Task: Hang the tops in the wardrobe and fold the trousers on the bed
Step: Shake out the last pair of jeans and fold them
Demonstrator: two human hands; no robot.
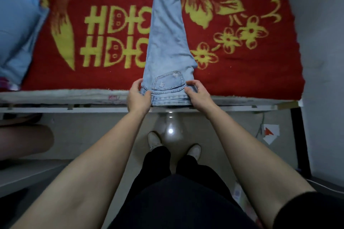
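Note:
Light blue jeans [168,42] lie lengthwise on the bed, folded in half so one leg covers the other, back pocket up. The waistband sits at the near bed edge and the hems point away from me. My left hand [138,96] grips the left end of the waistband, thumb on top. My right hand [198,95] grips the right end the same way. The bed carries a red blanket [242,72] with yellow flowers and characters.
A blue pillow and bedding [18,29] lie at the bed's left end. A grey wall [322,42] bounds the right side. The white bed frame rail [74,108] runs under the mattress. My feet stand on the tiled floor [232,135]. A red-and-white paper [270,133] lies at right.

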